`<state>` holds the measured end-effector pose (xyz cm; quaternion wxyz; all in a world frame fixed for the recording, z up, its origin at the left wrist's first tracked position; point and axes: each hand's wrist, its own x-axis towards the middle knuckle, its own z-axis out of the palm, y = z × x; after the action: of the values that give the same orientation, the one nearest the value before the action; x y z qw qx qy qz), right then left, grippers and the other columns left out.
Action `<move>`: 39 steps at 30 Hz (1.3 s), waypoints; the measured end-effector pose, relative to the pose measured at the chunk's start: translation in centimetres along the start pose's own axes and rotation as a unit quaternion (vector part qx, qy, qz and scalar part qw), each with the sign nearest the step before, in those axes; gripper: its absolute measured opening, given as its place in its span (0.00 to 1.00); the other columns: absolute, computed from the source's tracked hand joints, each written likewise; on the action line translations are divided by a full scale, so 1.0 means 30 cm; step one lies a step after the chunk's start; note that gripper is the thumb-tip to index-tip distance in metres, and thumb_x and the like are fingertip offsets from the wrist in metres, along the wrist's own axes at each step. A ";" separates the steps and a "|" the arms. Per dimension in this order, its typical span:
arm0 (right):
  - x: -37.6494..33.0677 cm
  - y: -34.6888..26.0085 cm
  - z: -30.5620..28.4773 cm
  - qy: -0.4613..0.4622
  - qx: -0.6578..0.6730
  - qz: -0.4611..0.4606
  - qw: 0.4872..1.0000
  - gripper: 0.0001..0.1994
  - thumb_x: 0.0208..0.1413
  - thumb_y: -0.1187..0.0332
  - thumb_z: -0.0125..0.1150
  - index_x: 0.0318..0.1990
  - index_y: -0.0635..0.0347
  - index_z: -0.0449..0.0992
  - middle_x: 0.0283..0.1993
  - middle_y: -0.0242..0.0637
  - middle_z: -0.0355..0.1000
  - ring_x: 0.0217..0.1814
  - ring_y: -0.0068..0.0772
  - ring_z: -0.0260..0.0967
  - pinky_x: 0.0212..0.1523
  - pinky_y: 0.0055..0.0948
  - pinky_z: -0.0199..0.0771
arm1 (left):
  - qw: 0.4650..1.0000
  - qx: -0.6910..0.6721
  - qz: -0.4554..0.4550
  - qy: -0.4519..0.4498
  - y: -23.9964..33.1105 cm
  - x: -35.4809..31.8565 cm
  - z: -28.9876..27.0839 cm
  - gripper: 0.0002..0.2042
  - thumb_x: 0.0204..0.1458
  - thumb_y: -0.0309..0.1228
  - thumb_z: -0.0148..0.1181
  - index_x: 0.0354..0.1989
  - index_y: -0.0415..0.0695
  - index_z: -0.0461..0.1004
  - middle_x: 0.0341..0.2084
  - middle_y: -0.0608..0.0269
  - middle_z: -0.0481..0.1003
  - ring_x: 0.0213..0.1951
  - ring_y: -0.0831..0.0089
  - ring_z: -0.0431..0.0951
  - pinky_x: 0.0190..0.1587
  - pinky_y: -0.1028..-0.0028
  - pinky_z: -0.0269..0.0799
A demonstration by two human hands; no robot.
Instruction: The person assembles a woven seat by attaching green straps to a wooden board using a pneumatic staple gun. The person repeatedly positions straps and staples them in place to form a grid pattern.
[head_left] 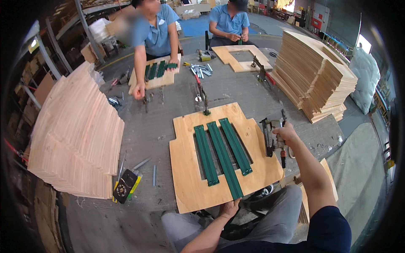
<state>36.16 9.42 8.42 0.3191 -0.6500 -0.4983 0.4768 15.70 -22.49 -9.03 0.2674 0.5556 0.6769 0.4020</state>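
Observation:
In front of me lies a plywood panel (184, 168) with a rectangular opening. Three green webbing straps (206, 157) run lengthwise across the opening. The outer two end on the wood, while the middle strap (228, 172) reaches the panel's near edge. There, my left hand (230, 208) is closed on the end of the middle strap; its fingertips are partly hidden. My right hand (286, 134) grips a staple gun (270, 135) by its handle, at the right side of the panel. A toggle clamp (204, 101) stands at the panel's far edge.
Tall stacks of plywood panels rise at left (76, 135) and right (314, 76). A black-and-yellow tool (124, 185) and loose staple strips (154, 175) lie left of my panel. Across the table, two people in blue shirts handle similar panels (242, 58); more staple strips (201, 70) lie between.

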 end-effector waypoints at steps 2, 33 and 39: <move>-0.119 -0.037 -0.010 0.022 0.012 -0.055 0.998 0.21 0.45 0.74 0.73 0.48 0.65 0.75 0.35 0.39 0.75 0.31 0.33 0.73 0.30 0.36 0.74 | 1.000 0.004 0.027 0.007 -0.015 0.004 0.017 0.21 0.62 0.46 0.59 0.55 0.44 0.76 0.50 0.45 0.77 0.53 0.41 0.75 0.54 0.51 0.71; -0.813 0.033 0.397 -0.190 -0.129 0.027 0.973 0.11 0.63 0.65 0.66 0.45 0.63 0.75 0.24 0.28 0.70 0.20 0.22 0.69 0.21 0.27 0.67 | 0.998 -0.001 0.046 -0.036 -0.035 0.009 0.002 0.21 0.63 0.45 0.57 0.59 0.47 0.74 0.56 0.50 0.75 0.59 0.46 0.72 0.60 0.51 0.67; -0.815 0.068 0.406 -0.207 -0.151 0.048 0.965 0.17 0.62 0.65 0.67 0.53 0.64 0.74 0.27 0.32 0.74 0.22 0.22 0.70 0.24 0.28 0.71 | 0.996 0.016 0.037 -0.079 -0.037 0.002 0.001 0.24 0.59 0.39 0.59 0.62 0.43 0.70 0.57 0.46 0.73 0.60 0.44 0.71 0.62 0.50 0.66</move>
<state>24.24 -15.20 9.81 0.0836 -0.6012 -0.5878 0.5348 15.12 -22.48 -9.99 0.2960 0.6148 0.6387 0.3555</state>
